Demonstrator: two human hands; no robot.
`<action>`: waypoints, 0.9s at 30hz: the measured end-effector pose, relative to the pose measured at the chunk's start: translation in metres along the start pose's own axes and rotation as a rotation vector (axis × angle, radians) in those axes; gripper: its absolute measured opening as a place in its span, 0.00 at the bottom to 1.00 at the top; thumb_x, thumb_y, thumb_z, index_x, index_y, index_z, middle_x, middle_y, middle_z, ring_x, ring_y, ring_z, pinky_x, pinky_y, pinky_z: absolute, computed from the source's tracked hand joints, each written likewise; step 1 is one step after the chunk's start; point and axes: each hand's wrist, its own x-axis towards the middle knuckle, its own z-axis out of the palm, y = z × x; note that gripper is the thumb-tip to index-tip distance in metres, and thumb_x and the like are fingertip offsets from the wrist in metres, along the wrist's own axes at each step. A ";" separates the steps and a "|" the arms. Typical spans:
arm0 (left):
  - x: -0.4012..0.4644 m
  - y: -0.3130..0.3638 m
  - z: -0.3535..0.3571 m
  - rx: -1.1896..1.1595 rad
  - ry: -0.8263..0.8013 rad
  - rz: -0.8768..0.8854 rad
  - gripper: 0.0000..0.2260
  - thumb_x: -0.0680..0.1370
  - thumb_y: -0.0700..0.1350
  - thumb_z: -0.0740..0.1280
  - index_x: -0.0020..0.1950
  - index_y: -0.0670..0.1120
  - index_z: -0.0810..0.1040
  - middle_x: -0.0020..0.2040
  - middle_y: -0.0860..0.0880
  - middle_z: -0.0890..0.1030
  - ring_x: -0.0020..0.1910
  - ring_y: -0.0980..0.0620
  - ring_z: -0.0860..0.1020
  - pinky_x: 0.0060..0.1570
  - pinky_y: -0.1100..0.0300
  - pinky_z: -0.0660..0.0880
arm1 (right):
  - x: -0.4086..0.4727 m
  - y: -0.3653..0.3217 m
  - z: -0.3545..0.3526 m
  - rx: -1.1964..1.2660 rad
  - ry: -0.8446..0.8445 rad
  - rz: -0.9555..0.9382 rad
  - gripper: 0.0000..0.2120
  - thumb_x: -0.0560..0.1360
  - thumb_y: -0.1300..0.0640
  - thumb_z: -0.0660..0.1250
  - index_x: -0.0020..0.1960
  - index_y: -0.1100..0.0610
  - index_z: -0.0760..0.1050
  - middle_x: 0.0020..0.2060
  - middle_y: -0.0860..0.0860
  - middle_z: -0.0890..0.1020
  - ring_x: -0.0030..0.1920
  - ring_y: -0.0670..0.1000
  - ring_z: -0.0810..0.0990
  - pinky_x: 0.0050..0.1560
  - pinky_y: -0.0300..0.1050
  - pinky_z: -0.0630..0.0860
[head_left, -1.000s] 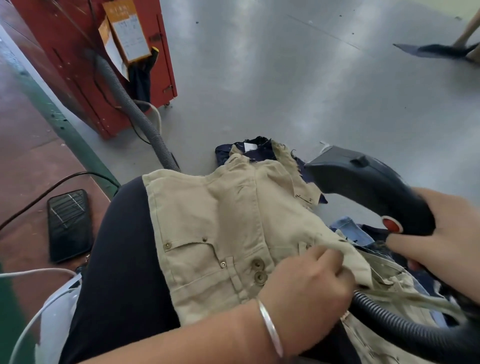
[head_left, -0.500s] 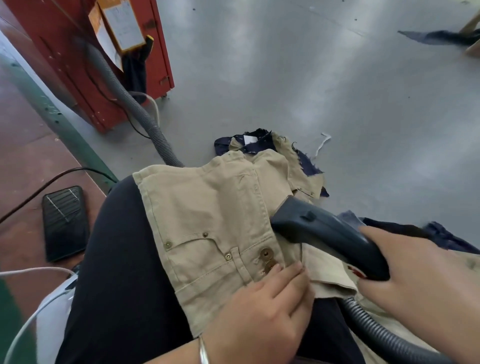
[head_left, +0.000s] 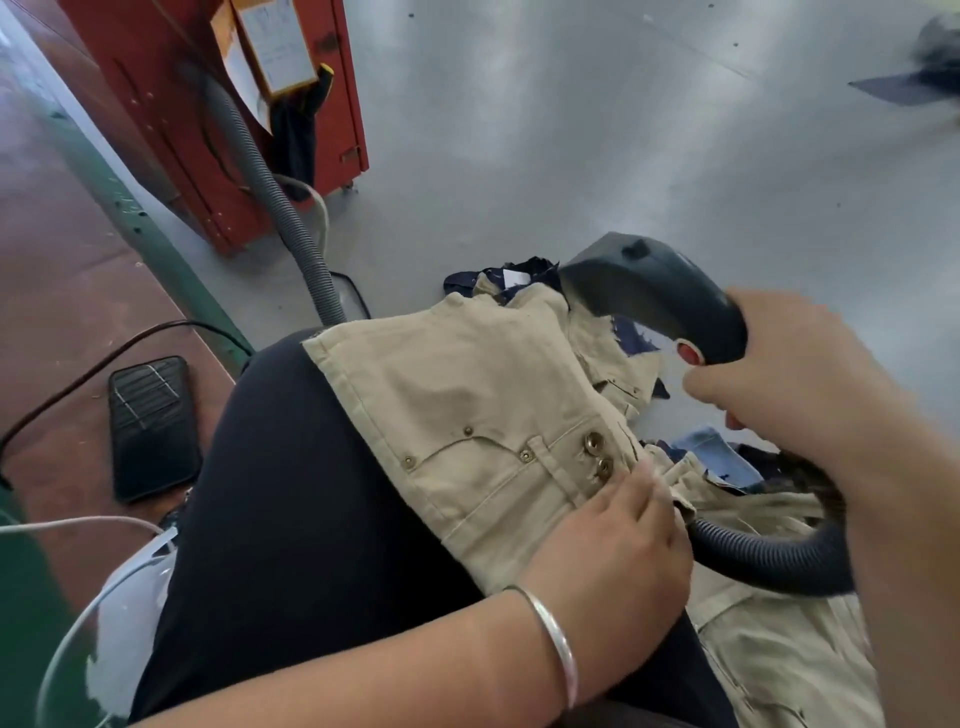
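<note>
Red cabinet (head_left: 332, 119) at upper left on the grey floor (head_left: 571, 130), paper sheets (head_left: 280, 47) hanging on its front. Dark phone (head_left: 153, 426) lying flat on the red-brown floor (head_left: 67, 291) at left, near a black cable (head_left: 176, 323); white cable (head_left: 78, 522) curving below it. Green strip (head_left: 156, 244) running between the two floor colours. Navy scraps (head_left: 467, 280) and pale blue cloth (head_left: 722, 457) on the grey floor

Entry: one view, head-worn wide-angle camera. I read it facing forward and steeply down, close over the lap. Beige cotton trousers (head_left: 467, 395) fill the centre; right hand (head_left: 795, 384) gripping dark grey plastic hose-fed nozzle (head_left: 649, 291) looms near at right; grey concrete floor (head_left: 571, 130) recedes beyond.
</note>
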 end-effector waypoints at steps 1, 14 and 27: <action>0.003 -0.001 -0.003 -0.004 0.011 -0.014 0.19 0.76 0.41 0.53 0.62 0.46 0.78 0.63 0.45 0.78 0.66 0.46 0.73 0.66 0.54 0.69 | -0.010 0.002 -0.005 -0.002 0.004 -0.014 0.09 0.68 0.58 0.72 0.39 0.49 0.72 0.28 0.49 0.79 0.30 0.56 0.81 0.35 0.53 0.79; -0.035 -0.006 0.008 -0.039 0.167 -0.200 0.14 0.73 0.37 0.61 0.49 0.42 0.85 0.50 0.41 0.84 0.49 0.48 0.83 0.41 0.60 0.80 | -0.076 0.004 -0.012 -0.234 -0.203 -0.057 0.14 0.59 0.47 0.64 0.40 0.31 0.67 0.25 0.44 0.75 0.25 0.44 0.73 0.26 0.46 0.72; -0.032 -0.019 0.008 -0.149 0.275 -0.205 0.07 0.73 0.39 0.67 0.45 0.47 0.84 0.45 0.50 0.84 0.42 0.53 0.81 0.40 0.60 0.77 | 0.049 -0.070 0.026 -0.211 -0.202 -0.207 0.06 0.72 0.58 0.69 0.47 0.50 0.74 0.35 0.50 0.77 0.34 0.53 0.79 0.34 0.43 0.73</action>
